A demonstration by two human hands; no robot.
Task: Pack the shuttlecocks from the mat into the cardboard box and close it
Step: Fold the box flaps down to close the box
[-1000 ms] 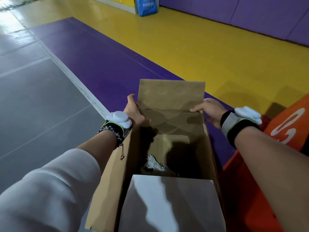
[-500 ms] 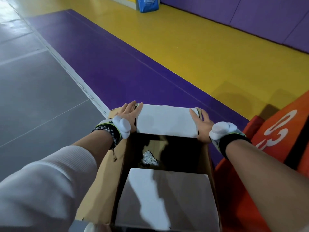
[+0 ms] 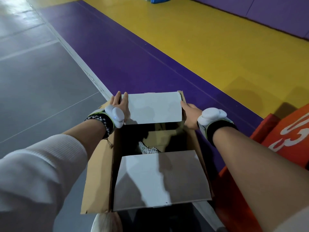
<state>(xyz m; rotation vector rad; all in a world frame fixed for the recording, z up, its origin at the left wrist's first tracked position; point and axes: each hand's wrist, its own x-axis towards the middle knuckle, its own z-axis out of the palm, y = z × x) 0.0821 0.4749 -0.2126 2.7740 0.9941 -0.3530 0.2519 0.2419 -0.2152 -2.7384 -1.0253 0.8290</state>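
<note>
Cardboard box [image 3: 98,173] sits at lower centre of the frame, its far flap [image 3: 154,108] folded flat and near flap [image 3: 160,180] partly down. Left hand [image 3: 119,106] and right hand [image 3: 190,114] press flat, fingers extended, against the far flap's side edges. White shuttlecocks [image 3: 148,148] lie inside the box, visible through the gap.

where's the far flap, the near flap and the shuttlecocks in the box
far flap [image 3: 154,108], head view, middle of its white face
near flap [image 3: 160,178], head view, middle of its face
shuttlecocks [image 3: 148,149], head view, white feathers in the gap
</note>
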